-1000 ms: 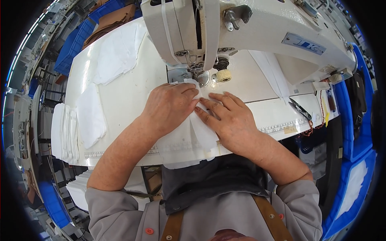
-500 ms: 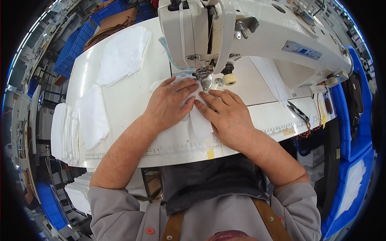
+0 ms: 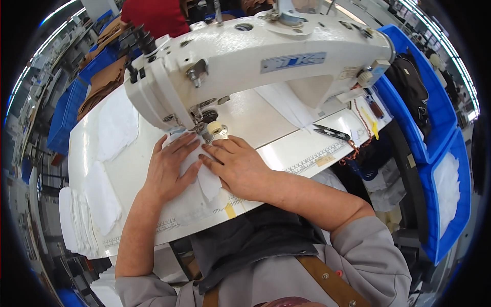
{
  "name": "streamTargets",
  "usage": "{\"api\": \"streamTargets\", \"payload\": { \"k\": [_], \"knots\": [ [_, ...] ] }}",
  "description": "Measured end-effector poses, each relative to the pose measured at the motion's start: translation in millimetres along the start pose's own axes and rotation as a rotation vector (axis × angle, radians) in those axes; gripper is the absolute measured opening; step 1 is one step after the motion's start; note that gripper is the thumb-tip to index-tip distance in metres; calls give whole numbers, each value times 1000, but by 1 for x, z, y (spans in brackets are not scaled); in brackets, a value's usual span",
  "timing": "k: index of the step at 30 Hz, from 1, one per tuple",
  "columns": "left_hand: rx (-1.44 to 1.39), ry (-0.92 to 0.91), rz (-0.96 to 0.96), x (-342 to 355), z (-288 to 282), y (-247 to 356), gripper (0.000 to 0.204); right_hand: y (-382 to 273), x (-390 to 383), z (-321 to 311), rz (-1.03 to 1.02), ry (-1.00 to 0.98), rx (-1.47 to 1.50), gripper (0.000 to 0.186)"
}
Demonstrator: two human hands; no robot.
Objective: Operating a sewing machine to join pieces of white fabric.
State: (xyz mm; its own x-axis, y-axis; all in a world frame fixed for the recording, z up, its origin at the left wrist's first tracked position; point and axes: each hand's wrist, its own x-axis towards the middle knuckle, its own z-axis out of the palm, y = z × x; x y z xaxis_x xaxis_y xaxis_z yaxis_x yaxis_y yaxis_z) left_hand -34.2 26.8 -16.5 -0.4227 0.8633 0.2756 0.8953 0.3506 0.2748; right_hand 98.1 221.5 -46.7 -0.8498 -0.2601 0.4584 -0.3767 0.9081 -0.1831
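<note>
The white cloth (image 3: 207, 184) lies at the centre of the frame, running from beside the needle area of the sewing machine (image 3: 225, 56) toward the table's front edge. The left hand (image 3: 169, 171) rests on it palm down, thumb spread apart from the fingers. The right hand (image 3: 243, 171) lays its extended fingertips on the cloth; its thumb is mostly hidden, so whether it pinches the fabric cannot be told.

Above the hands, the machine's arm bears a rectangular silver-and-blue nameplate (image 3: 293, 62) with large lettering, and a smaller beige label (image 3: 349, 73) farther right. A ruler scale (image 3: 307, 162) with fine marks follows the front edge of the white table (image 3: 135, 174), crossed by a strip of yellow tape (image 3: 230, 210).

Loose white pieces (image 3: 117, 128) lie toward the left, with a white stack (image 3: 75, 220) at the table's left corner. Dark thread snips (image 3: 331, 132) lie right of centre.

Blue bins (image 3: 464, 189) line the right side, one holding white material (image 3: 446, 189). At upper left are brown sheets (image 3: 102, 82) and a person in a red top (image 3: 156, 15); strip lights (image 3: 48, 48) curve along the rim.
</note>
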Motion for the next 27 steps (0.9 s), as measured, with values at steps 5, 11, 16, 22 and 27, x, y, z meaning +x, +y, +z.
{"api": "streamTargets", "payload": {
  "k": [5,11,16,22,27],
  "knots": [
    [0,-117,57,-22,-25,43,69,0,-3,5,-21,14,-21,58],
    [-43,102,156,-42,7,63,41,8,-3,11,-23,60,64,55],
    [-355,167,-23,-43,4,63,32,5,-11,-17,2,40,155,62],
    [-424,121,-38,-49,3,58,35,-12,-50,-39,2,-42,257,48],
    [-309,6,-27,-49,-2,66,32,-23,-58,-41,-15,-34,246,45]
  ]
}}
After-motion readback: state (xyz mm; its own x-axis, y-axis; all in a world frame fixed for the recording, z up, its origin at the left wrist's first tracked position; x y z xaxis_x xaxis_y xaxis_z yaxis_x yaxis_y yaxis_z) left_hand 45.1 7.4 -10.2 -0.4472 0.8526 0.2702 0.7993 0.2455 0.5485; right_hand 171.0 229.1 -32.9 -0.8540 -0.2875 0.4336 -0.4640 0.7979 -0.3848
